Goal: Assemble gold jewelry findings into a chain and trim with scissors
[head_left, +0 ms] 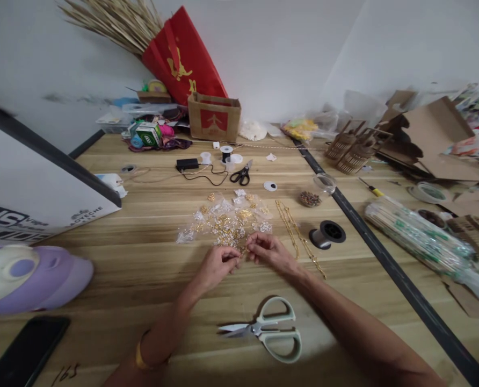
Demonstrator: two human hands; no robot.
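Both your hands meet over the near edge of the loose pile of gold and silver trinkets [227,228] and clear bags on the surface [143,290]. Your left hand [216,264] has its thumb and fingertips drawn together; your right hand [269,250], just beside it, is pinched narrow the same way. You can't tell what sits between the fingertips; it is too small to make out. To the right of the pile, a gold chain [299,235] lies in a long loop, with a spool [322,236] near it. Closer to you, the pale-handled scissors [257,328] lie slightly spread, blades pointing left.
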